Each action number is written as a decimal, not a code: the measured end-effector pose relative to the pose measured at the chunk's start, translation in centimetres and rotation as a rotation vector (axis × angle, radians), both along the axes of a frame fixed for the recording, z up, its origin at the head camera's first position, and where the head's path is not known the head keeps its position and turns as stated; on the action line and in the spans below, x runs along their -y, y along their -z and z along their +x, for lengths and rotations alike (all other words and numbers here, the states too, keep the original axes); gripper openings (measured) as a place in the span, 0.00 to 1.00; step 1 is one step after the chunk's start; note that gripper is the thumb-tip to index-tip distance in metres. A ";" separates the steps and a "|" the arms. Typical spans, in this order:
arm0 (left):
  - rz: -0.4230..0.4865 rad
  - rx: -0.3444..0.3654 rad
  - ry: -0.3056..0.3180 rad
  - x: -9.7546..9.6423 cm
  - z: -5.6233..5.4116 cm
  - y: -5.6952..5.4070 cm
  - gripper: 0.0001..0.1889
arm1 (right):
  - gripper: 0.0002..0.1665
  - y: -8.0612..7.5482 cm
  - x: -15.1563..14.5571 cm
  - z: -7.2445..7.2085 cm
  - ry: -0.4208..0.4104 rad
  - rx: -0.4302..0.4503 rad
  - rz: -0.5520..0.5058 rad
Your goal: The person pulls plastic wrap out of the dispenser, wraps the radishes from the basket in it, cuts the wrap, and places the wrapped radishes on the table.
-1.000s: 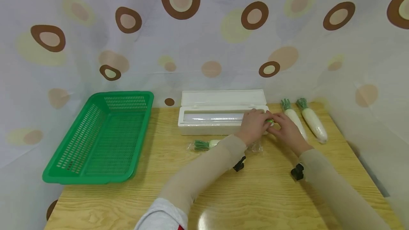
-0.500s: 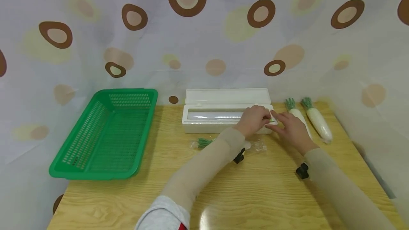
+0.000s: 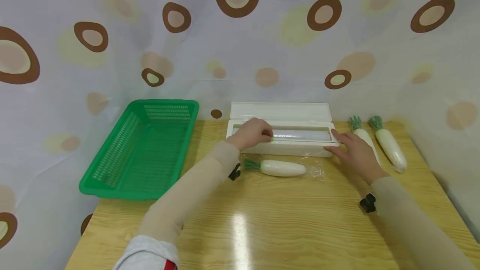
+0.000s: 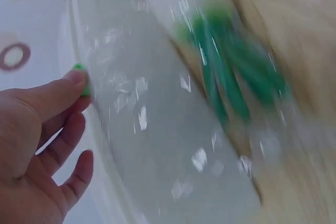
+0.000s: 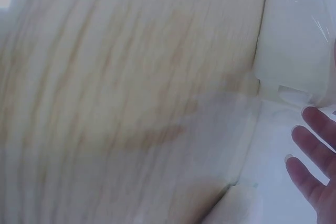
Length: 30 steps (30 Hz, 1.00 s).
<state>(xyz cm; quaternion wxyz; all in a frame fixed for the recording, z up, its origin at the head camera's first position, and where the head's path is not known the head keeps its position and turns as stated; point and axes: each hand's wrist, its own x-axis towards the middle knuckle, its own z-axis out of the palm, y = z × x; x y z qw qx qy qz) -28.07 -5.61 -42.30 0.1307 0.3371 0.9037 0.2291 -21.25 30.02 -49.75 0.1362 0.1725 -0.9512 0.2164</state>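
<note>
A white cling film dispenser box [image 3: 288, 149] stands at the back of the table, its lid [image 3: 281, 111] raised and a film roll [image 3: 300, 135] inside. My left hand [image 3: 252, 133] pinches a small green slider [image 4: 85, 88] at the box's front rim, left of the middle. At the right end of the box rests my right hand [image 3: 356, 154], its fingers extended and touching the corner. In front of the box lies a white radish [image 3: 283, 168] with green stalks, inside clear film. Film draped over the box front shows glints in the left wrist view.
A green plastic basket [image 3: 138, 195] stands on the left of the wooden table [image 3: 292, 220]. Two more white radishes, a nearer one [image 3: 365, 138] and an outer one [image 3: 391, 147], lie right of the box. A patterned curtain [image 3: 240, 53] hangs behind.
My left hand has moved left along the box's front rim with the green slider, away from my right hand. The right hand stays at the box's right end. The view has shifted right.
</note>
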 end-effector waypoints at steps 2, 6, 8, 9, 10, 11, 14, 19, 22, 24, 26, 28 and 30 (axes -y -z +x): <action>-0.029 -0.015 -0.016 2.3 -0.3 -0.2 0.07 | 0.41 -0.1 -0.2 0.1 0.002 0.002 -0.002; -0.040 -0.006 -0.044 6.4 -0.4 -0.6 0.06 | 0.41 0.0 -0.5 0.3 0.002 0.003 -0.003; -0.055 0.000 -0.070 7.8 -0.3 -0.8 0.05 | 0.41 0.0 -0.6 0.4 0.001 0.013 -0.007; -0.066 -0.001 -0.082 8.4 -0.2 -0.9 0.05 | 0.41 0.1 -0.6 0.4 0.000 0.019 -0.010; -0.085 -0.015 -0.093 8.9 -0.2 -1.0 0.05 | 0.41 0.1 -0.6 0.4 -0.001 0.025 -0.015; -0.106 -0.029 -0.108 9.2 -0.1 -1.0 0.05 | 0.41 0.2 -0.6 0.4 -0.001 0.036 -0.022; -0.150 -0.050 -0.127 9.7 0.2 -1.2 0.04 | 0.42 0.3 -0.5 0.3 0.000 0.071 -0.036; -0.179 -0.048 -0.141 9.6 0.8 -1.3 0.04 | 0.44 0.1 -0.3 0.3 0.000 0.202 -0.085; -0.194 -0.060 -0.150 9.5 1.0 -1.3 0.03 | 0.48 -0.2 -0.2 0.3 0.001 0.337 -0.156; -0.204 -0.072 -0.147 9.4 1.2 -1.3 0.03 | 0.49 -0.4 -0.3 0.2 -0.003 0.408 -0.201; -0.218 -0.086 -0.144 9.3 1.4 -1.4 0.04 | 0.49 -0.7 -0.4 0.2 -0.006 0.447 -0.234; -0.245 -0.092 -0.154 9.1 1.6 -1.7 0.06 | 0.49 -1.0 -0.4 0.3 -0.011 0.443 -0.256; -0.287 -0.109 -0.185 9.0 2.0 -1.9 0.10 | 0.48 -1.2 -0.4 0.6 -0.008 0.380 -0.255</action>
